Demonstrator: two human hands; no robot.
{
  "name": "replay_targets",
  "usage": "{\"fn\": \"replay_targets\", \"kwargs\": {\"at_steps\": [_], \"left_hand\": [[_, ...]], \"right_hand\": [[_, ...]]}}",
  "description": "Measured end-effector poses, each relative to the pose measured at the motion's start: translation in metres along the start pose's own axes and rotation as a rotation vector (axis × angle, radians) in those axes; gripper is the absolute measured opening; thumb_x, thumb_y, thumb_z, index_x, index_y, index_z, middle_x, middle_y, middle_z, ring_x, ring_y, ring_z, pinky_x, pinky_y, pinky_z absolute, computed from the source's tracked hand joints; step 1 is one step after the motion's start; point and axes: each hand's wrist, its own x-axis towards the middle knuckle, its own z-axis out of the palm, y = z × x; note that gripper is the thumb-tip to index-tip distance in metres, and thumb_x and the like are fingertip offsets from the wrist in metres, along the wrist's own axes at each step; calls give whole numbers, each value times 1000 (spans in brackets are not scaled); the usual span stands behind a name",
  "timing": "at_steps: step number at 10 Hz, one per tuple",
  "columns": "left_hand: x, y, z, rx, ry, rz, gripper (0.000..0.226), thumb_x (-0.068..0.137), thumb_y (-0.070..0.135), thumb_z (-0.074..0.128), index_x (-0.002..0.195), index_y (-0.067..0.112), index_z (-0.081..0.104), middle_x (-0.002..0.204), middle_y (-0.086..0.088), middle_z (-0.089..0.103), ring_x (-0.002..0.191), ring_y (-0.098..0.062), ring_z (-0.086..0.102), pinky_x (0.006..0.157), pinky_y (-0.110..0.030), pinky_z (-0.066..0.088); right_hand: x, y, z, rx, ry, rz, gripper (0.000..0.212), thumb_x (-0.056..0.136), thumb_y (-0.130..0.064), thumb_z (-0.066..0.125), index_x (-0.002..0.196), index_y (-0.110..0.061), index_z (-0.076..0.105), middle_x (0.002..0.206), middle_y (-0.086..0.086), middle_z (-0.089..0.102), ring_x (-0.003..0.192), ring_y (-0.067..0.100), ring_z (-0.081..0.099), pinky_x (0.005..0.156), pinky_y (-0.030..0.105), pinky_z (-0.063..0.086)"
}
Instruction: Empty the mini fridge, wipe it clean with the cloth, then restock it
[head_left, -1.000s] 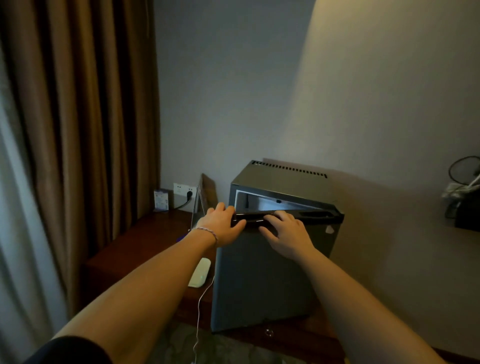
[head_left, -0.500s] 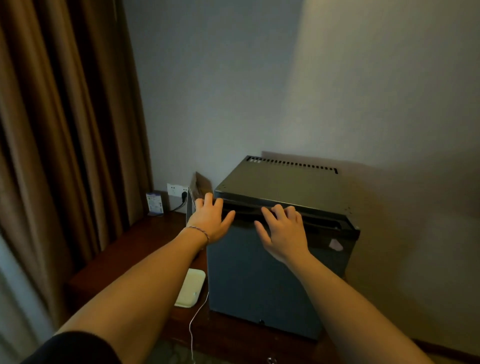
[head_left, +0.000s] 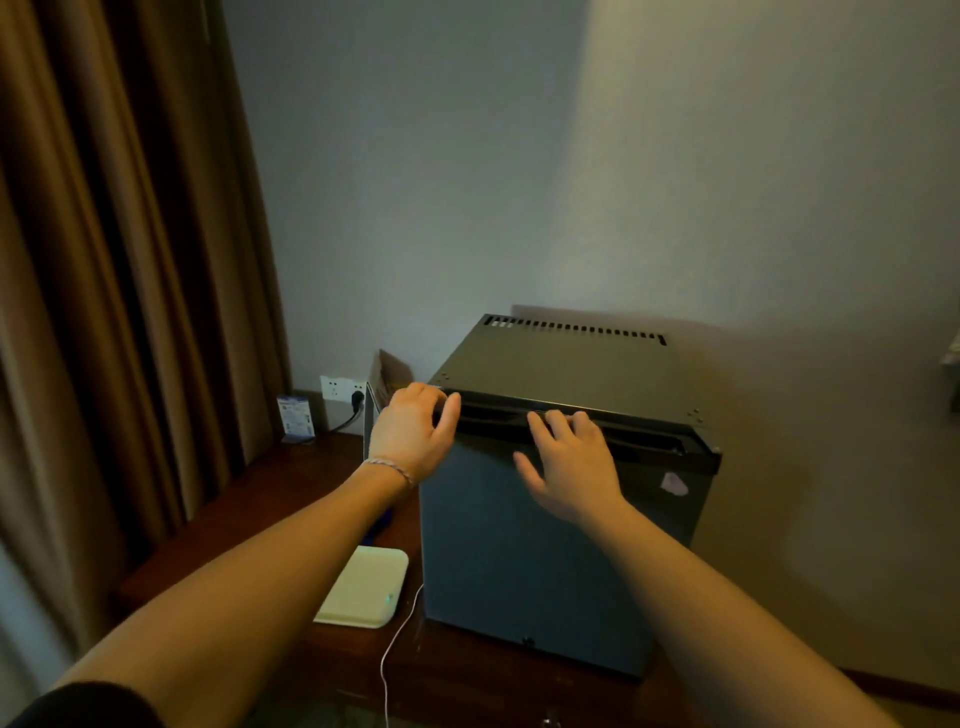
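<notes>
While seen from the head camera, dim room corner. Mini fridge (head_left: 545, 545) at centre, upright on dark wooden desk (head_left: 249, 499), door shut and facing the viewer, vent slots along the rear of its top at 12 o'clock. Pale sticker (head_left: 674, 484) on the door near its upper right corner.

Left hand (head_left: 410, 436) at the 9 o'clock end of the door's top edge, grip loosely curled, fingers (head_left: 441, 402) touching the upper left corner of the fridge, thumb against the recessed handle strip (head_left: 623, 436); nothing enclosed. Thin bracelet (head_left: 389, 466) at the left wrist. Right hand (head_left: 571, 467) just beside it toward 3 o'clock, grip spread apart, fingertips (head_left: 558, 420) resting on the handle strip, palm over the door face; nothing held. Both forearms bare, entering from 6 and 7 o'clock.

White flat device (head_left: 363, 587) with a small green light on the desk at 8 o'clock of the fridge, thin white cable (head_left: 387, 665) beside it. Wall socket (head_left: 340, 388) with a dark plug at 10 o'clock, small blue-and-white card (head_left: 296, 418) left of it. Brown curtain (head_left: 119, 260) filling the 9 o'clock side. Cloth not identifiable.
</notes>
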Motion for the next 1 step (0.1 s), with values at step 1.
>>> {"fn": "replay_targets", "kwargs": {"at_steps": [1], "left_hand": [[-20, 6, -19, -489, -10, -74, 54, 102, 51, 36, 79, 15, 67, 79, -3, 66, 77, -16, 63, 78, -39, 54]], "right_hand": [[-16, -25, -17, 28, -134, -35, 66, 99, -58, 38, 148, -15, 40, 155, 15, 35, 145, 38, 27, 118, 49, 28]]}}
